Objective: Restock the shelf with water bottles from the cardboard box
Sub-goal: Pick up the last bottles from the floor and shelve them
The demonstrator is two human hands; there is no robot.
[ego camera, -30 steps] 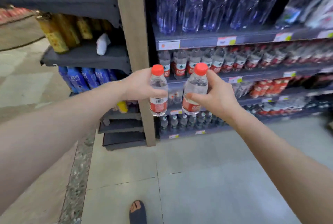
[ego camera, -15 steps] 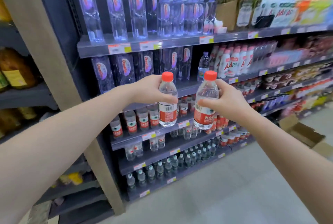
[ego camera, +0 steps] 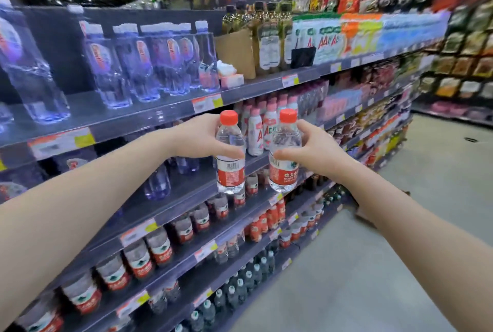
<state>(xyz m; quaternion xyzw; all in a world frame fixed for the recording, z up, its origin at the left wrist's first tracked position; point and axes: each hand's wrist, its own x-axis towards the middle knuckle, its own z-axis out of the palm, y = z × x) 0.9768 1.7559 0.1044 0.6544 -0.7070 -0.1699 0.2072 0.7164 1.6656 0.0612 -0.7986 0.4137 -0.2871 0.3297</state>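
Head view: the person stands in a shop aisle with both bare arms stretched toward the racks. The left hand [ego camera: 197, 137] is clamped on a red-capped water bottle [ego camera: 230, 157], fingers wrapped round its upper body with the thumb across the front. The right hand [ego camera: 317, 153] is closed the same way on a second bottle [ego camera: 284, 157], gripped from the side just above the red label. Both bottles hang upright in the air, near each other but not touching, in front of the racks and not yet resting on any board.

Lower down, a row of matching red-label bottles [ego camera: 160, 247] stands on a grey shelf [ego camera: 174, 273]. Taller clear bottles [ego camera: 141, 62] fill the top board, beside a brown carton [ego camera: 236, 51]. A brown corner [ego camera: 364, 215] peeks from behind the right forearm at floor level. It may be the cardboard box, but too little shows to tell.

The step in hand looks like the carry: the bottles are picked up and brought to the racks, and placing is left to do. The next move probably calls for lowering both hands to the matching row, finding a free spot, setting each bottle down upright with its label outward, then letting go. Motion blur hides where any gaps in that row lie.
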